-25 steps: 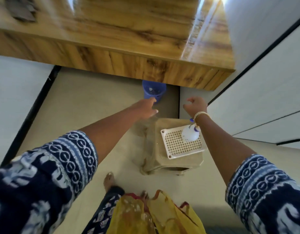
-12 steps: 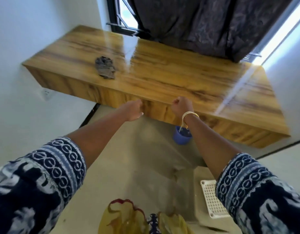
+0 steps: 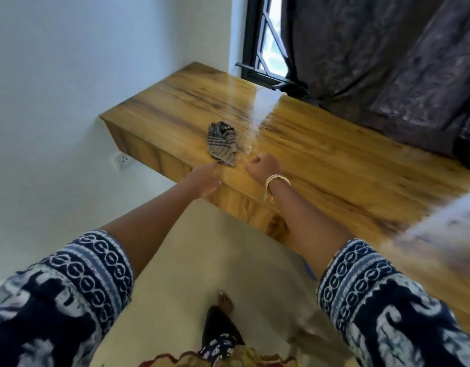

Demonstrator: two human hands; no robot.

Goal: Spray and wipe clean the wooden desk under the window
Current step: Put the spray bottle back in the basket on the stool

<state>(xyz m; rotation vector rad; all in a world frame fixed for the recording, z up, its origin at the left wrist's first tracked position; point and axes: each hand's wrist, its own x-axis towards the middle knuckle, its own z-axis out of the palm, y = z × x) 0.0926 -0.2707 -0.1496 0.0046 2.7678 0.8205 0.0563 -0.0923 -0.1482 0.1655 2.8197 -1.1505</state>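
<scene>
The wooden desk (image 3: 321, 165) runs along the wall under a window and shines in the light. A crumpled grey striped cloth (image 3: 222, 143) lies near the desk's front edge. My left hand (image 3: 204, 178) hovers at that front edge, just short of the cloth, with loosely bent fingers and nothing in it. My right hand (image 3: 263, 165) is over the desk top to the right of the cloth, fingers curled into a loose fist, holding nothing that I can see. No spray bottle is in view.
A dark curtain (image 3: 387, 62) hangs over the window (image 3: 268, 43) behind the desk. A wall socket (image 3: 122, 160) sits below the desk's left end. White wall stands on the left, beige floor (image 3: 215, 260) below, with my foot (image 3: 224, 304) on it.
The view has swung from the floor and stool up to the desk. Both hands have risen from near the stool to the desk's front edge, close to the cloth.
</scene>
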